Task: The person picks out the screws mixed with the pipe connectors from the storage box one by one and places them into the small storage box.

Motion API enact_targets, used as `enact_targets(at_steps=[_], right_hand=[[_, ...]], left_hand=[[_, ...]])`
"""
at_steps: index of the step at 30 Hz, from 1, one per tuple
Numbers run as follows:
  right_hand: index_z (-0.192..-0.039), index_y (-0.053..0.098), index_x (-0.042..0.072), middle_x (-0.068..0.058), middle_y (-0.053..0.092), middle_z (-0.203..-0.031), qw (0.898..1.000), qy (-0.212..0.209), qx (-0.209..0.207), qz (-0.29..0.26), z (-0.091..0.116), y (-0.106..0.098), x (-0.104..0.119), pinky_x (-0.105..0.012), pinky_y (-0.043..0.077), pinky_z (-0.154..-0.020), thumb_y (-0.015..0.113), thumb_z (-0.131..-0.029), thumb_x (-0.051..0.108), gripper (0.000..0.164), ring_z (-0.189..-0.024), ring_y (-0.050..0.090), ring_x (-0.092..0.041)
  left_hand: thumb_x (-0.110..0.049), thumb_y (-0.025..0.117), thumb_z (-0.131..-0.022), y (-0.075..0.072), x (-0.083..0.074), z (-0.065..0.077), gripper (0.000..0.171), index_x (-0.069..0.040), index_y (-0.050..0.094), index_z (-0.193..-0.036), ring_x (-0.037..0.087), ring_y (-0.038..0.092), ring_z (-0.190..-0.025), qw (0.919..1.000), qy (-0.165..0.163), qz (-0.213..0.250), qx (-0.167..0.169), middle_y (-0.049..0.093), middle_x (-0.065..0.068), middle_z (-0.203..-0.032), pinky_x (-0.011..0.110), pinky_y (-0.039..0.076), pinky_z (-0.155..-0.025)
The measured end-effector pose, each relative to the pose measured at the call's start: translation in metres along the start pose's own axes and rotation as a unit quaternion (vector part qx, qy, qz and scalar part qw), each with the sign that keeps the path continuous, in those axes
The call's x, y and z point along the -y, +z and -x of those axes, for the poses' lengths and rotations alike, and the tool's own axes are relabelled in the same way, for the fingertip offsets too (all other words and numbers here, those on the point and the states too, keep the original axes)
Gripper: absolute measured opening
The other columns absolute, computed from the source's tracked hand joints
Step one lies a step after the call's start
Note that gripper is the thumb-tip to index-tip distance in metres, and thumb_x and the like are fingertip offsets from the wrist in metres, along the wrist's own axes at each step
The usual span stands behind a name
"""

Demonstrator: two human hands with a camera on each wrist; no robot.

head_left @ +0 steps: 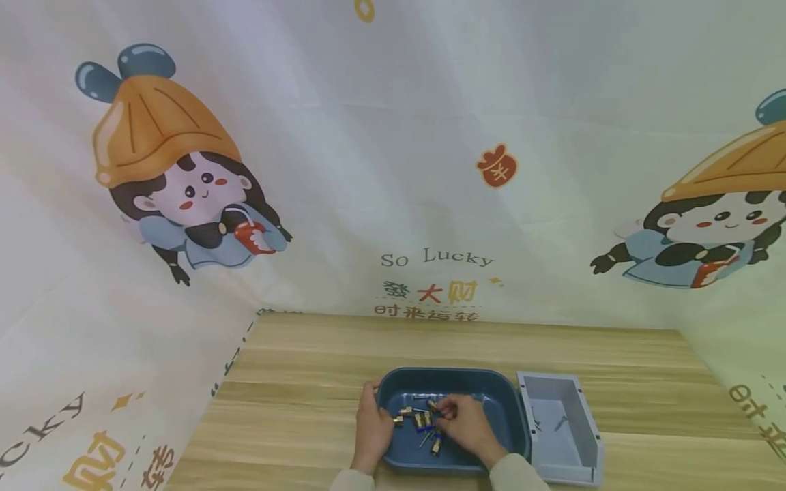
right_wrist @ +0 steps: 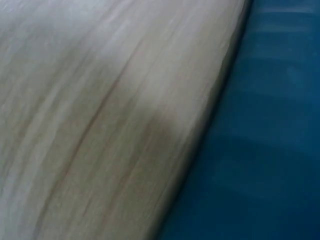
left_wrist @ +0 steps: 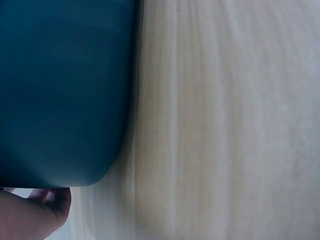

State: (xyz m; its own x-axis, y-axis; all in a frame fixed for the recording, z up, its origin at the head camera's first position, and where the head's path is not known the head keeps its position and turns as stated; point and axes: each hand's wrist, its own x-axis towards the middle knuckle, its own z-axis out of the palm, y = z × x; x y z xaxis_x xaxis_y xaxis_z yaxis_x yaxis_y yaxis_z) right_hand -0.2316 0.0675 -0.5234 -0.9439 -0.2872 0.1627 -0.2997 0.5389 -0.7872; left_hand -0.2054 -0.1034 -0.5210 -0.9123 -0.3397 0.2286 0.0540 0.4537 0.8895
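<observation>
A dark blue plastic tray [head_left: 457, 468] stands on the wooden table. My left hand [head_left: 372, 426] grips its left rim, thumb over the inside and fingers outside; the left wrist view shows the fingers [left_wrist: 61, 202] under the tray's edge. In the tray lie several brass fittings [head_left: 428, 419], some with blue ends, and several thin screws [head_left: 424, 440]. My right hand [head_left: 467, 423] reaches into the tray with bent fingers, fingertips right at a tilted brass fitting [head_left: 432, 405]. I cannot tell whether anything is pinched there. The right wrist view shows only table and tray wall [right_wrist: 260, 150].
A grey open-front bin [head_left: 561, 443] stands against the tray's right side, with a few small screws [head_left: 561, 423] on its floor. The wooden table [head_left: 295, 402] extends around both. A printed cloth [head_left: 344, 204] hangs behind and on the sides.
</observation>
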Motion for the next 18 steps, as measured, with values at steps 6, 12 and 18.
enact_targets(at_steps=[6,12,18], right_hand=[[-0.085,0.068,-0.004,-0.008,0.067,-0.075,1.000,-0.013,0.007,0.005,-0.001,0.004,0.001,-0.018,0.049,-0.060,0.073,-0.066,-0.002,0.019,-0.066,0.058,-0.010],[-0.084,0.068,-0.002,-0.006,0.066,-0.075,1.000,-0.021,0.005,0.021,-0.004,0.009,-0.002,-0.018,0.048,-0.060,0.072,-0.063,-0.003,0.021,-0.066,0.057,-0.011],[-0.082,0.068,0.000,-0.004,0.065,-0.072,0.999,-0.014,0.002,0.044,-0.008,0.013,-0.003,-0.018,0.047,-0.059,0.073,-0.063,-0.003,0.020,-0.065,0.055,-0.009]], left_hand=[[0.019,0.044,-0.072,0.000,0.002,0.000,0.047,0.002,0.051,-0.116,0.045,0.055,-0.110,1.0000,-0.004,-0.005,0.004,0.058,0.028,-0.117,0.058,0.044,-0.093],[0.018,0.044,-0.072,-0.001,0.004,-0.001,0.048,0.002,0.050,-0.117,0.044,0.056,-0.109,0.9999,-0.011,0.001,0.011,0.058,0.027,-0.116,0.058,0.044,-0.092],[0.018,0.044,-0.072,0.000,0.004,-0.001,0.048,0.001,0.050,-0.116,0.043,0.056,-0.108,0.9998,-0.012,0.005,0.012,0.058,0.026,-0.116,0.058,0.044,-0.092]])
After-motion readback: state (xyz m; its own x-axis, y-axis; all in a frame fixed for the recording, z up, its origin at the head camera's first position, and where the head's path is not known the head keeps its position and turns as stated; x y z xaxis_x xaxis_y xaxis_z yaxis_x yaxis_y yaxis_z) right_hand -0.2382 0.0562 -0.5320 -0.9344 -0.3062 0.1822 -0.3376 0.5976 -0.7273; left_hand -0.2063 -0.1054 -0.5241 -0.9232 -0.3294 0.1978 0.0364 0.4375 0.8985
